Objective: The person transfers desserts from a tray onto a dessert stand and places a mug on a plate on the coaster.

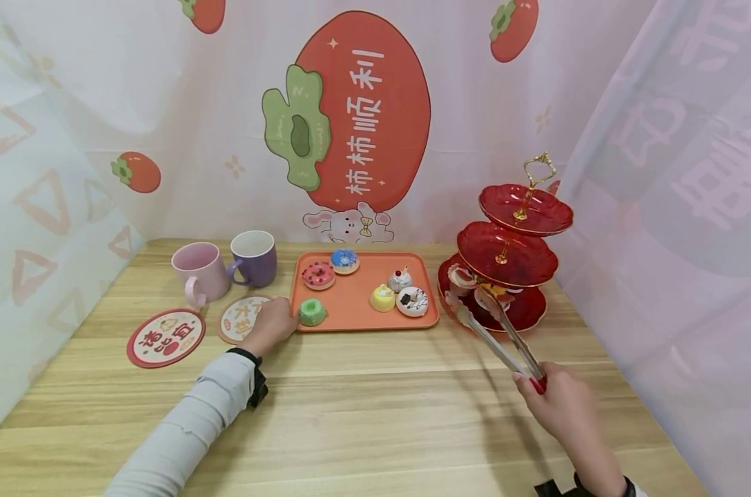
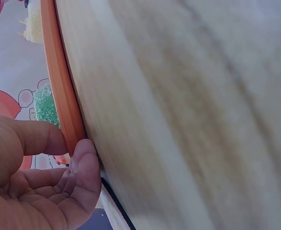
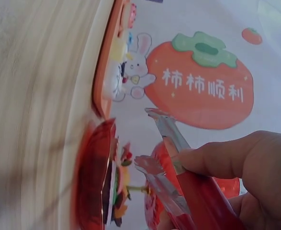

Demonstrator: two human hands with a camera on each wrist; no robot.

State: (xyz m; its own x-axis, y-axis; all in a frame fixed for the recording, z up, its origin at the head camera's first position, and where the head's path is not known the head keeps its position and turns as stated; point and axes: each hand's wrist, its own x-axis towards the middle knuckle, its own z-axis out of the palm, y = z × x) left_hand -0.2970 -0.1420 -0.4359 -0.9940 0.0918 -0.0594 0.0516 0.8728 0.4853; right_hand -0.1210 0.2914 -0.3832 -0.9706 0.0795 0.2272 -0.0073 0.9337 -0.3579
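My left hand (image 1: pixel 271 324) pinches the front left corner of an orange tray (image 1: pixel 350 323), thumb and finger at its rim (image 2: pixel 66 105). Just inside that corner lies a green ring-shaped cake (image 1: pixel 312 312). A pink doughnut (image 1: pixel 318 275), a blue doughnut (image 1: pixel 345 261), a yellow cake (image 1: pixel 383 298), a cream cake with a cherry (image 1: pixel 400 279) and a white doughnut with dark drizzle (image 1: pixel 412 301) share the tray. My right hand (image 1: pixel 564 404) grips red-handled tongs (image 3: pixel 205 199), their tips apart over the bottom plate of a red three-tier stand (image 1: pixel 506 255). Small cakes (image 1: pixel 461 277) sit on that plate.
At the back left stand a pink mug (image 1: pixel 198 269) and a purple mug (image 1: pixel 259 259). Two round coasters, one red-rimmed (image 1: pixel 167 337) and one partly behind my left hand (image 1: pixel 237 319), lie before them. Printed curtains (image 1: pixel 226 103) enclose the wooden table (image 1: pixel 363 414).
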